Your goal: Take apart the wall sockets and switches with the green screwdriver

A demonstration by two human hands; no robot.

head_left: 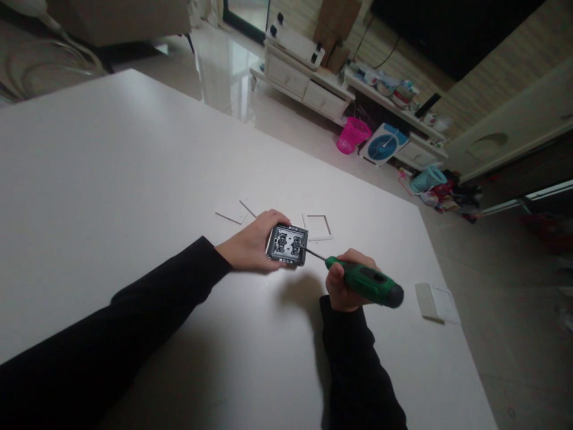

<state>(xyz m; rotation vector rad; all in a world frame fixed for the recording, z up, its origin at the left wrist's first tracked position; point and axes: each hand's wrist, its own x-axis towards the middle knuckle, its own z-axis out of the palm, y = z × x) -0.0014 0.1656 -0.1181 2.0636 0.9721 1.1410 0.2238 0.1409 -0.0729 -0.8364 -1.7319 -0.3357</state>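
My left hand is closed around the left side of a square wall switch, whose dark inner face with two mechanisms points up. In my right hand is a screwdriver with a green and black handle, fingers wrapped about it. Its thin shaft reaches left, and the tip lies at the right edge of the switch; whether it sits in a slot I cannot tell. Just behind the switch lies a white square frame. Thin white plates rest beyond my left hand, partly hidden by it.
The white table spreads around my hands, its right edge running down past a white cover piece. Across the floor stand a white cabinet, a pink basket, a blue fan and a light blue basket.
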